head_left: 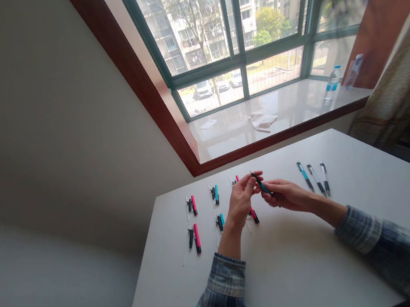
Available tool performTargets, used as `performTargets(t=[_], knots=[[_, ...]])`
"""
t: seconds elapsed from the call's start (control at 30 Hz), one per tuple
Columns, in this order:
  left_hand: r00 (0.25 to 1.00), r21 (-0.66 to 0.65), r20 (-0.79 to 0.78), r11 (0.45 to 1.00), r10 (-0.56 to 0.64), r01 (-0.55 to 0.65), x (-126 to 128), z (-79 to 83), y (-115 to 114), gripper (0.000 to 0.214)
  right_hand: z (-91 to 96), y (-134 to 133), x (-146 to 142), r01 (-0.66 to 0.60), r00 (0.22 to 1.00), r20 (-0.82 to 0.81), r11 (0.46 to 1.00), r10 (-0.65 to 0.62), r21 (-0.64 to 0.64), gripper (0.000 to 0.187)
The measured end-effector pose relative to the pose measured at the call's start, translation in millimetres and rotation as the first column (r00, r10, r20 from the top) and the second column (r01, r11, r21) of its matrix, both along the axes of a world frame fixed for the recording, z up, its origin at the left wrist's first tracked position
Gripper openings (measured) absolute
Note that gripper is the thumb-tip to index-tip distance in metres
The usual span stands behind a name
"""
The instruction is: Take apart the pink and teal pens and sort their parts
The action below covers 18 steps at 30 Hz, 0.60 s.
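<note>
Both my hands meet over the middle of the white table [298,262]. A teal and black pen [261,185] is gripped in my right hand [285,195], its tip pointing up and left. My left hand [241,198] pinches the pen's upper end with thumb and fingers. Under and left of my hands lie several taken-apart pen pieces: pink barrels [197,237], teal barrels [217,194], black caps [191,237] and thin white refills. A pink and black piece [253,214] lies just below my left hand. Three whole pens [316,178] lie in a row to the right.
A marble window sill [297,106] runs behind the table, with a crumpled cloth [262,121], a water bottle [332,80] and a plastic packet [353,71] on it. A curtain [400,87] hangs at the right. A white wall [53,118] stands at the left.
</note>
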<state>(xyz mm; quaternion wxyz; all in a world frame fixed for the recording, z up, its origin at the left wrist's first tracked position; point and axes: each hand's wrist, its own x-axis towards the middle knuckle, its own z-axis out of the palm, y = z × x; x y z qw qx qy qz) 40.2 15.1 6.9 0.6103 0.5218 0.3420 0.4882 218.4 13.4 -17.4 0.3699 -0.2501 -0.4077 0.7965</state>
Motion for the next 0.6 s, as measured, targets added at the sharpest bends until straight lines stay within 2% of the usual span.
performTargets(t=[0.13, 0.3, 0.43, 0.6], knots=[[0.994, -0.005, 0.113, 1.0, 0.005, -0.004, 1, 5.6, -5, 0.037, 7.5, -3, 5, -0.103, 0.994, -0.047, 0.995, 0.102, -0.01, 0.035], [0.982, -0.047, 0.158, 0.992, -0.106, 0.114, 3, 8.7, -9, 0.042, 6.3, -4, 9, -0.165, 0.984, -0.072, 0.985, 0.162, -0.04, 0.035], [0.983, 0.001, 0.174, 0.998, -0.057, 0.058, 4, 7.5, -7, 0.032, -0.9, -1, 4, -0.1, 0.993, -0.063, 0.995, 0.1, 0.012, 0.033], [0.995, 0.032, 0.096, 0.999, 0.031, -0.034, 4, 8.4, -5, 0.034, -4.5, 3, -2, 0.022, 0.999, 0.039, 0.994, -0.027, 0.109, 0.04]])
